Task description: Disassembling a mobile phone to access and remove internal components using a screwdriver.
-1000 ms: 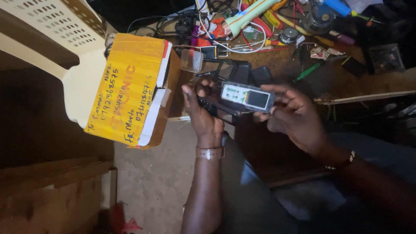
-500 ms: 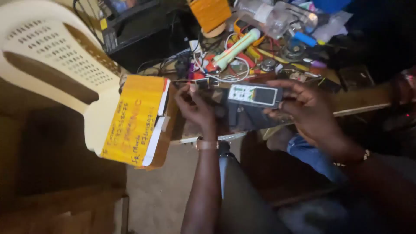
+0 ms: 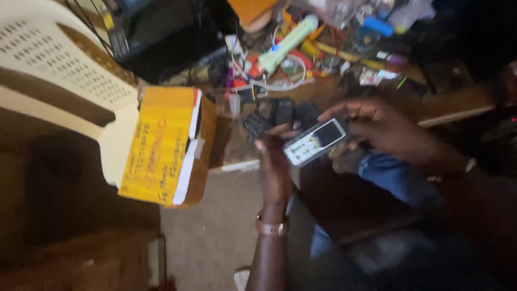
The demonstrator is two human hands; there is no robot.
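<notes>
Both hands, left hand (image 3: 273, 171) and right hand (image 3: 379, 129), grip a phone (image 3: 314, 141), screen end toward two o'clock; a yellow box (image 3: 161, 144) lies at nine o'clock.

Setting reads to me as a small electronics repair workshop. I note a wooden bench (image 3: 334, 91) crowded with tangled wires (image 3: 280, 81), loose phone parts (image 3: 280, 116) and what may be tools, though blur limits certainty. A plastic chair (image 3: 64, 91) stands beside it.

yellow handwritten cardboard sign (image 3: 161, 145) left beside the chair; phone's dark screen (image 3: 329, 132) at centre
</notes>
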